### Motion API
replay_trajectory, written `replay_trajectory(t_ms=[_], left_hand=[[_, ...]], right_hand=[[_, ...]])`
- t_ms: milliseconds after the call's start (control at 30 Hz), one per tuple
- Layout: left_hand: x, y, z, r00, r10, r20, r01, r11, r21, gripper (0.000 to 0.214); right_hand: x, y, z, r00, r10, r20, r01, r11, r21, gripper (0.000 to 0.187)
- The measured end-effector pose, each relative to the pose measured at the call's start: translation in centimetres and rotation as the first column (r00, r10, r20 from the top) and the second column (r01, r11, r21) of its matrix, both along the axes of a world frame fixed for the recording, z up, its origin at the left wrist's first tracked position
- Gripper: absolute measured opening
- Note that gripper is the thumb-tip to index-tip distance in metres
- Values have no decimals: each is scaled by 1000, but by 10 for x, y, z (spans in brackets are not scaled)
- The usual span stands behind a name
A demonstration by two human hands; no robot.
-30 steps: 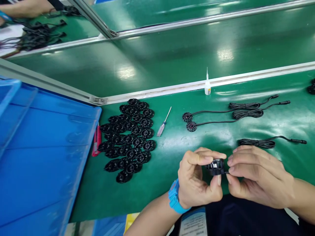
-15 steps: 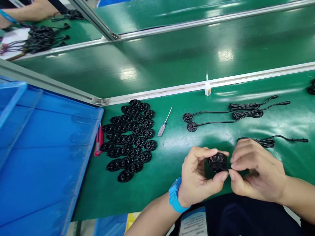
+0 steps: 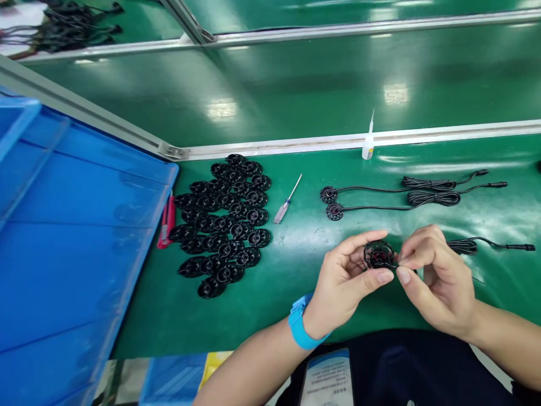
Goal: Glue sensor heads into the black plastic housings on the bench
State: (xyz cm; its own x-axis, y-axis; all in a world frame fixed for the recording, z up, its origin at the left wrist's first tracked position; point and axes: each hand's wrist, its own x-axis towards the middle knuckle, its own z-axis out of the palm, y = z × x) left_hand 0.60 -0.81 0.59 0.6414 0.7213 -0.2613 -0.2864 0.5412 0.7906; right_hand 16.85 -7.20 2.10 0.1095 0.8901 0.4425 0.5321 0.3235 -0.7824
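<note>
My left hand [image 3: 344,279] holds a round black plastic housing [image 3: 377,254] between thumb and fingers, its open side with small red wires tilted up towards me. At the housing's right edge, my right hand [image 3: 439,279] pinches the black cable that comes out of it. Part of this cable is hidden by my right fingers; a coiled black cable [image 3: 462,246] with a plug end shows beyond that hand. Farther back on the green mat lie two similar round housings [image 3: 335,211], each joined to a bundled cable [image 3: 434,198].
Left of centre, several black round parts [image 3: 228,225] lie in rows. A screwdriver [image 3: 287,200] lies beside them, and a red-handled tool [image 3: 167,223] by the blue bin [image 3: 84,242]. A small white dropper bottle [image 3: 368,145] stands by the back rail [image 3: 274,148].
The housing has been turned so that its open face with red wires shows. Both hands keep their hold. The view has shifted, and the other person's arm at the upper left is out of sight.
</note>
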Motion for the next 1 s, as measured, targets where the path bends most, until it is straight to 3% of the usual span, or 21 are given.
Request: replay_trajectory(t_ms=[233, 533, 733, 867, 1000], left_hand=[[1, -5, 1, 996, 87, -31, -85, 994, 64, 43], [-1, -7, 3, 990, 124, -69, -109, 976, 190, 52], [-3, -6, 4, 974, 184, -134, -138, 946, 293, 46], [-3, -5, 5, 967, 185, -176, -118, 935, 335, 43], [-4, -5, 5, 953, 219, -207, -115, 899, 423, 44]], right_hand=[[0, -4, -7, 1000, -15, 16, 16, 1000, -27, 6], [-1, -6, -9, 999, -17, 40, 17, 1000, -6, 9], [-2, -3, -8, 986, -49, 162, 41, 998, 56, 10], [-1, -2, -6, 928, -154, 339, 99, 980, 173, 22], [0, -5, -4, 796, -240, 556, 95, 956, 277, 35]])
